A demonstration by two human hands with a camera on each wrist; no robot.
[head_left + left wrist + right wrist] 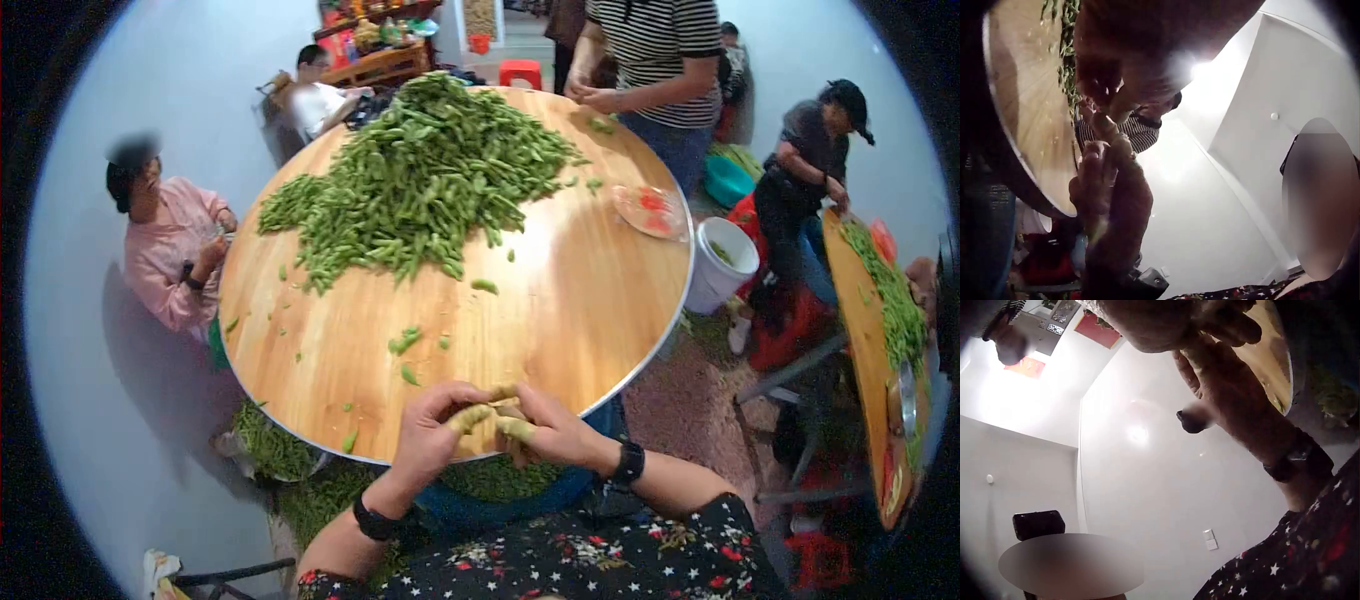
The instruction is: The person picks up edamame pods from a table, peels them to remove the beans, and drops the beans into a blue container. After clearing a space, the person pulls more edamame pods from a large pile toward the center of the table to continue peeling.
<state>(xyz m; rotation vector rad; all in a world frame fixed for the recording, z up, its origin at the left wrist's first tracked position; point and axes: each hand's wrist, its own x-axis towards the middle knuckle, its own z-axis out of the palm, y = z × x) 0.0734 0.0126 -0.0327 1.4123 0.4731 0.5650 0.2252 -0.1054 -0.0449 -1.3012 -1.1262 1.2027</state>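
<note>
At the near edge of the round wooden table (560,335), my left hand (440,425) and right hand (550,425) meet fingertip to fingertip. Both have curled fingers, and the thumbs are yellow-green. They pinch a small greenish bean pod between them, mostly hidden by the fingers. In the left wrist view the right hand (1113,181) reaches up to the left hand's fingertips. The right wrist view shows the left hand (1222,381) against the right one. Beyond them a few loose pods (404,341) lie on the wood, and farther back rises a large heap of green pods (420,180).
A clear bag with red-and-white contents (652,211) lies at the table's right, above a white bucket (705,285). People sit or stand around the table. Another table (865,350) with greens is at the far right. Green husks (270,445) pile below the left edge.
</note>
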